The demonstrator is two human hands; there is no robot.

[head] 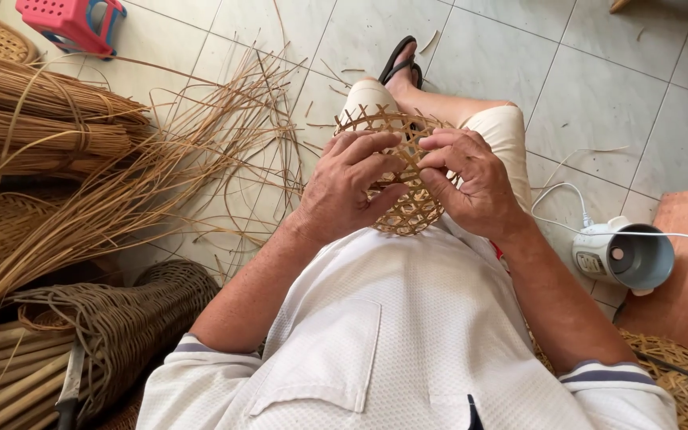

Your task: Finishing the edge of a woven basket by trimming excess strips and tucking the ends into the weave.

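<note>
Round open-weave pale cane basket (pixel 408 171), held over lap between both hands.

Left hand (pixel 352 187) curled over near rim, fingers (pixel 376 151) closed on weave; right hand (pixel 471 183) closed on right edge, fingers (pixel 439 142) pinching a strand. Basket middle and lower right side hidden behind hands; far rim visible against knee. Loose tan cane strips (pixel 201 143) fanned on tiled floor (pixel 479 48), left. White electric appliance (pixel 627 255) right, partly cut by forearm.

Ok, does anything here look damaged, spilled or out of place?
Nothing looks damaged. Loose cane strips lie fanned across the floor tiles beside the tied bundles. The left hand and right hand grip an open-weave basket that looks intact.
</note>
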